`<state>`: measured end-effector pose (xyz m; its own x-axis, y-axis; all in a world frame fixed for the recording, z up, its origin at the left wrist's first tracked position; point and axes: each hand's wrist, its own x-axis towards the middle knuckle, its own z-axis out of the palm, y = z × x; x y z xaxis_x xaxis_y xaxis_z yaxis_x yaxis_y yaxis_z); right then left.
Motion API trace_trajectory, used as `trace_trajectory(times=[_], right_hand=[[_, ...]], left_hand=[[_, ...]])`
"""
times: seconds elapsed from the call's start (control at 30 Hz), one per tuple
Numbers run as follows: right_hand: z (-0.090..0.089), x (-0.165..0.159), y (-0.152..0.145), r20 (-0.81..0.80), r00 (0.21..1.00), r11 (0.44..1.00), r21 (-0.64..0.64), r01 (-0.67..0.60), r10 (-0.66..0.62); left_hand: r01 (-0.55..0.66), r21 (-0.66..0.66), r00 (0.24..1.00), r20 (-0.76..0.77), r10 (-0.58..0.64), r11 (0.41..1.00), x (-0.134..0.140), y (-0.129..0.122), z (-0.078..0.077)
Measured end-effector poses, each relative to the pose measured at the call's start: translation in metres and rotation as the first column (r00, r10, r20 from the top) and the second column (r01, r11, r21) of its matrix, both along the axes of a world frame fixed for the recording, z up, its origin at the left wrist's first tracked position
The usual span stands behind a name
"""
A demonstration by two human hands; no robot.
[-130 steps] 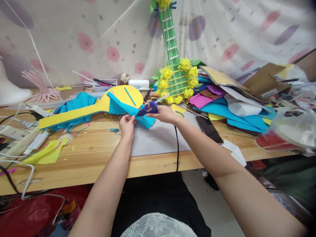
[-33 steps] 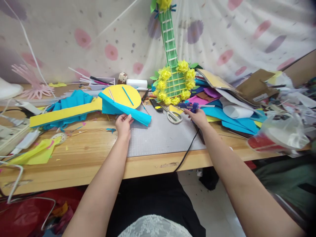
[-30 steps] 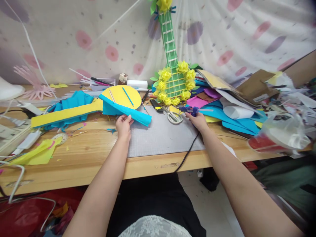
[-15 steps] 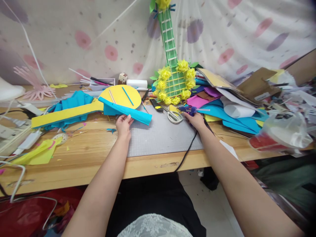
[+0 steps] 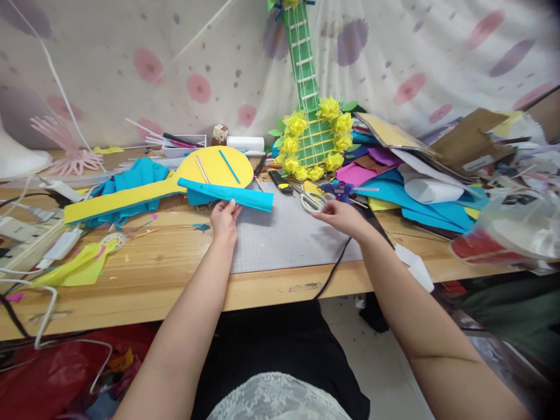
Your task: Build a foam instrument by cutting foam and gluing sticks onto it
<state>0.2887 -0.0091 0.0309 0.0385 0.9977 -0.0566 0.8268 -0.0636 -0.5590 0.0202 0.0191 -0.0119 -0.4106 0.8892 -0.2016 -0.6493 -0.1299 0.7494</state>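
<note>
My left hand [image 5: 225,221] pinches the lower edge of a folded strip of blue crepe paper [image 5: 236,196], which slants across the front of a yellow banjo-shaped cutout [image 5: 210,166]. My right hand [image 5: 345,219] stretches its fingers toward the pale handles of a pair of scissors [image 5: 312,202], fingertips at the handle's near edge; the scissors lie on the grey cutting mat [image 5: 284,242]. Just behind that hand rests a dark blue glue gun [image 5: 339,189], apart from the fingers. A black and yellow box cutter [image 5: 281,182] is beside the scissors.
A green paper guitar with yellow flowers [image 5: 312,140] leans at the back. Coloured sheets [image 5: 420,195] pile up at right, near a bagged red cup [image 5: 485,248]. Crumpled blue crepe paper [image 5: 131,179] lies under the banjo neck. A black cord [image 5: 336,268] hangs over the table edge.
My right hand has let go of the glue gun and moved left and nearer to the scissors handles. The left hand still holds the blue crepe paper; the view has shifted slightly.
</note>
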Motion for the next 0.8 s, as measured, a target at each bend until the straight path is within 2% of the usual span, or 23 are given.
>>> trace_trajectory(times=[0.03,0.07,0.13,0.2,0.27,0.4,0.6,0.8], right_hand=[[-0.001,-0.016,0.0,-0.218,0.975,0.998,-0.044,-0.055,0.044],[-0.003,-0.032,0.002,-0.435,0.899,0.99,-0.096,-0.107,0.055],[-0.011,-0.065,0.008,-0.738,0.675,0.977,-0.142,-0.157,0.002],[-0.021,-0.093,0.016,-0.862,0.503,0.972,-0.165,-0.166,-0.06],[-0.029,-0.113,0.024,-0.907,0.418,0.985,-0.122,-0.119,-0.062],[-0.038,-0.13,0.033,-0.914,0.406,0.999,-0.018,-0.041,0.0],[-0.043,-0.128,0.034,-0.924,0.377,0.998,0.057,-0.011,0.057],[-0.045,-0.128,0.033,-0.908,0.414,0.993,0.103,0.057,0.071]], left_hand=[[0.006,0.008,1.0,0.013,-0.006,1.0,0.0,0.0,0.0],[0.01,0.018,1.0,0.026,-0.01,1.0,0.001,-0.001,0.0],[0.011,0.04,0.999,0.048,-0.013,0.999,0.0,-0.001,0.0],[0.004,0.054,0.998,0.063,-0.007,0.999,0.0,-0.001,-0.001],[-0.004,0.054,0.998,0.07,0.0,0.999,-0.001,0.0,-0.001],[-0.013,0.037,0.998,0.068,0.011,0.999,-0.001,0.0,-0.001],[-0.005,0.045,1.0,0.029,0.004,0.999,0.002,0.001,-0.002],[0.001,0.077,1.0,-0.003,0.0,0.997,0.003,0.001,-0.005]])
